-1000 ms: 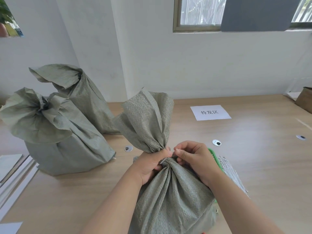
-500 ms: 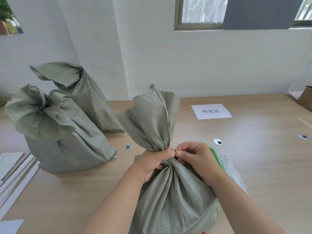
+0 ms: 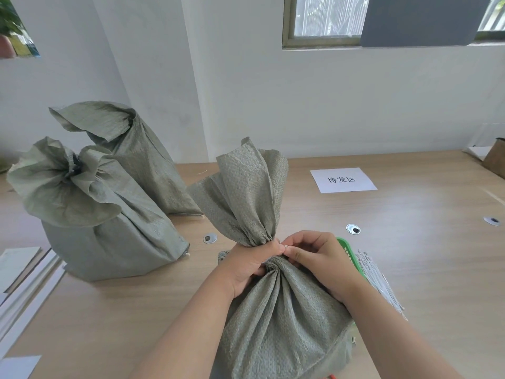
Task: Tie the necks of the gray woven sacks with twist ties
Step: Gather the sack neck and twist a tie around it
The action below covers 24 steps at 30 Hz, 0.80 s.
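Bright, even daylight from the window [image 3: 325,16]; sharp, edges bowed.

A gray-green woven plastic sack [image 3: 278,318] stands at lower centre of the frame on a light wood-grain table [image 3: 410,255]. Its gathered neck is gripped by the left hand [image 3: 251,265], fingers wrapped around the bunched fabric. The right hand [image 3: 321,259] meets it from the right, fingertips pinched together at the neck; a small pale end shows between the thumbs. The sack mouth fans upward above the grip. At left of the frame, two further gray-green woven sacks [image 3: 109,228] [image 3: 142,160] stand with necks already cinched. A green plastic basket edge [image 3: 348,253] and a bundle of white twist ties [image 3: 379,283] lie right of the hands. A white paper label [image 3: 343,179] lies at upper right.
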{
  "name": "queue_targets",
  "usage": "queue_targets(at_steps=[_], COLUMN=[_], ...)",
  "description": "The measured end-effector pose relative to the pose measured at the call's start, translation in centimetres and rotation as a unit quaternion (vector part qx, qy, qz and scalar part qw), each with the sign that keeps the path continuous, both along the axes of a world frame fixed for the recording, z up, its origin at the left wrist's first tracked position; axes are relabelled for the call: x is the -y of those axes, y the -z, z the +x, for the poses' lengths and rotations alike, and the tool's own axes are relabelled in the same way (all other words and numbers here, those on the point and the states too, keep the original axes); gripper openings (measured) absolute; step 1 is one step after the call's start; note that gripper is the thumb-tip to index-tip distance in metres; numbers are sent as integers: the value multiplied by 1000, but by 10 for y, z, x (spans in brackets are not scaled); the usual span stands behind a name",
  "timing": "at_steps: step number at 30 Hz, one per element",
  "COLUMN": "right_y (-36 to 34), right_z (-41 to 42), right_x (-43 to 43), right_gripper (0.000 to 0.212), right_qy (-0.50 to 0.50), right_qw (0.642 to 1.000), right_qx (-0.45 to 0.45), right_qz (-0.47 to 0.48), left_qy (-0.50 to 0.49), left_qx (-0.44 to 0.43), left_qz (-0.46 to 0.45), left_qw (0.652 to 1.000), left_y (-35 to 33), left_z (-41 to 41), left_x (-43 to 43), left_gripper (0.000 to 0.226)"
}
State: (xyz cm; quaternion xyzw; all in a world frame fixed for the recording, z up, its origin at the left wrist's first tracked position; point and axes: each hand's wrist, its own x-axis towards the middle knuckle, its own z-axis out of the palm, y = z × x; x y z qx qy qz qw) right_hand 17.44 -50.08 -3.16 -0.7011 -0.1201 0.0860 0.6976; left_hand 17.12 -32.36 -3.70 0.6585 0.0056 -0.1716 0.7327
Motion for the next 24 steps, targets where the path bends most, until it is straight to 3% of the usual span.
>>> queue_targets(at_steps=[7,13,17,20,24], right_y=[-2,-5,-8,-9,-9], right_z=[-1,-1,0,0,-3], right_x=[2,7,9,7,3], right_gripper=[11,13,16,19,14], right_qy=[-1,-24,-27,-17,-14], right_qw=[998,995,965,957,960], right_qx=[-48,10,94,105,101], right_qz=[40,-99,-242,-270,-259], left_qy=[9,-32,-10,41,27], left_qx=[9,-11,3,20,27], left_qz=[11,-52,-63,-39,-2], left_qw=[1000,998,998,998,999], left_y=[-3,-4,-4,-7,-9], left_z=[-3,-3,-4,-5,-1], left_x=[1,1,-3,-4,0], left_gripper=[8,24,40,28,20])
